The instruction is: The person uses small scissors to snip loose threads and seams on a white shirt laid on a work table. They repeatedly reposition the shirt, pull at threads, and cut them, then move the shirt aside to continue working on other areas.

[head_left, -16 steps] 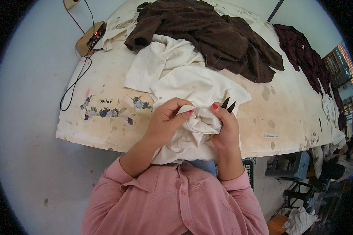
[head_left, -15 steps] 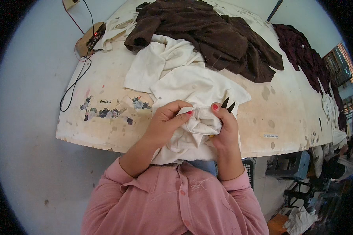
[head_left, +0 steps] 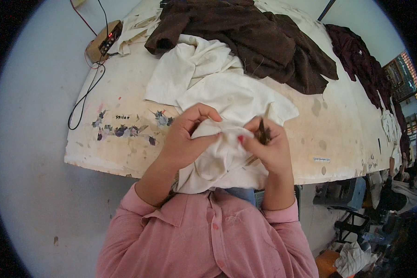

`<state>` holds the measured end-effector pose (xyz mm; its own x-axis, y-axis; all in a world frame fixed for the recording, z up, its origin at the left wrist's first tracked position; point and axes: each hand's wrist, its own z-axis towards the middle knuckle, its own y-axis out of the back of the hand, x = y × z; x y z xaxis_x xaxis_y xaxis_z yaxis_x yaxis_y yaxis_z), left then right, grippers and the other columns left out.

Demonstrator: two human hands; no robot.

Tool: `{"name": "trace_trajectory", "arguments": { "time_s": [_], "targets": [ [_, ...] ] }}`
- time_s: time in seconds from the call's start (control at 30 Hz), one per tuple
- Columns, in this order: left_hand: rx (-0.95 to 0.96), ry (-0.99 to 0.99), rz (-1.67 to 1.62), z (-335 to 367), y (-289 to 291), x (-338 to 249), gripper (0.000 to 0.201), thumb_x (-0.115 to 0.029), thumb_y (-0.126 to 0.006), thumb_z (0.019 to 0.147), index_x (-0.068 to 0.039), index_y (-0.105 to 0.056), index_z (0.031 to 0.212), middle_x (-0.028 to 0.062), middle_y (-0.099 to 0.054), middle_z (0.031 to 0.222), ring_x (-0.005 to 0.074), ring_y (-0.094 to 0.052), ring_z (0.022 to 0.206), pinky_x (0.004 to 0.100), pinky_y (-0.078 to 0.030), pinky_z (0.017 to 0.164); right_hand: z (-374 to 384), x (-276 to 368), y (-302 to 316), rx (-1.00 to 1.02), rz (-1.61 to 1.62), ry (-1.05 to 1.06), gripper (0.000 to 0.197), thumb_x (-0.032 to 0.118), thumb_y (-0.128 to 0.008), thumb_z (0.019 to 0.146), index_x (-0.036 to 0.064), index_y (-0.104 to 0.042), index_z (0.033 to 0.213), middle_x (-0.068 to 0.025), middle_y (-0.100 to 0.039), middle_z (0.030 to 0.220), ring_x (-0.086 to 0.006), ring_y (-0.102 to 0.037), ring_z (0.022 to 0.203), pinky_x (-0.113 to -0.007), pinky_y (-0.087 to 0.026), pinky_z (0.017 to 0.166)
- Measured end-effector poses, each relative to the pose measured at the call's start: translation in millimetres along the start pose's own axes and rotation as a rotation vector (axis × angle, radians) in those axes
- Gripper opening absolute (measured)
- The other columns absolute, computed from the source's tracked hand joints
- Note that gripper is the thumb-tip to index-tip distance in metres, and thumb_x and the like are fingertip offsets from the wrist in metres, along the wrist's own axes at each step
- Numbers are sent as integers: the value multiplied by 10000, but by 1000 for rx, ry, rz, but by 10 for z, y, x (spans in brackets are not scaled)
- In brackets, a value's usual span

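A white garment (head_left: 236,95) lies on the table, its near part gathered up between my hands and hanging over the front edge. My left hand (head_left: 183,141) is closed, pinching a fold of it between thumb and fingers. Across from it my right hand (head_left: 274,150) also grips the cloth, its thumb pressed near the fold. Tucked in the fingers of that same hand are small thread snips (head_left: 263,133) with dark pointed blades, partly hidden and blurred. What lies inside the folds is hidden.
Dark brown cloth (head_left: 259,41) is heaped at the back of the table (head_left: 306,153). A maroon cloth (head_left: 359,55) hangs at the far right. To the left back sits a small box with a red light (head_left: 105,41), its black cable (head_left: 85,97) trailing down. Another person's arm (head_left: 392,167) shows at far right.
Both hands have shifted on the cloth, turning the fold over; the ring-like opening no longer shows. My right hand has rotated, and the snips' blades now point up closer together.
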<state>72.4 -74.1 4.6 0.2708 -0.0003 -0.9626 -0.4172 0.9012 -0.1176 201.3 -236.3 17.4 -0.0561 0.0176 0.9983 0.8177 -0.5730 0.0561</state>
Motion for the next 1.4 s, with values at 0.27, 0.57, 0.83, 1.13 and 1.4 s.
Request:
{"name": "trace_trajectory", "arguments": {
  "time_s": [0.27, 0.57, 0.83, 1.13, 1.4],
  "targets": [
    [-57, 45, 401, 27, 13, -134, 430, -204, -785, 743, -65, -555, 1079, 33, -471, 700, 164, -470, 606, 272, -412, 573, 136, 24, -23, -407, -328, 227, 291, 90, -644, 834, 78, -568, 1115, -70, -647, 796, -145, -553, 538, -295, -444, 510],
    [-82, 677, 985, -333, 578, -218, 404, -360, -685, 850, 28, -573, 877, 198, -572, 817, 325, -588, 756, 410, -462, 672, 76, -175, 256, -389, -507, 190, 579, 168, -681, 878, 45, -429, 1384, -123, -647, 1197, -138, -631, 918, -259, -497, 770],
    [49, 96, 493, -517, 490, -47, 225, -233, -587, 944, -13, -614, 978, 95, -624, 853, 196, -583, 734, 316, -457, 667, 275, -228, -319, -146, -559, 88, 350, 193, -728, 802, 48, -657, 1112, -134, -708, 977, -238, -682, 845, -304, -511, 797],
    [-226, 67, -293, -280, 545, -282, 290, -202, -478, 1011, 1, -540, 1210, 63, -603, 1157, 91, -562, 1010, 251, -453, 877, 365, 152, 22, -780, -368, 608, 120, 102, -695, 861, 41, -646, 952, 8, -616, 736, -64, -501, 590, -228, -422, 549],
    [-399, -85, -562, 138, 237, -478, 273, -161, -433, 1010, 16, -490, 1210, 125, -594, 1187, 192, -594, 1062, 335, -475, 943, -288, -130, -1043, -45, -710, 639, 360, 289, -770, 757, 52, -594, 963, -109, -625, 815, -268, -616, 590, -345, -502, 532]
  ]
}}
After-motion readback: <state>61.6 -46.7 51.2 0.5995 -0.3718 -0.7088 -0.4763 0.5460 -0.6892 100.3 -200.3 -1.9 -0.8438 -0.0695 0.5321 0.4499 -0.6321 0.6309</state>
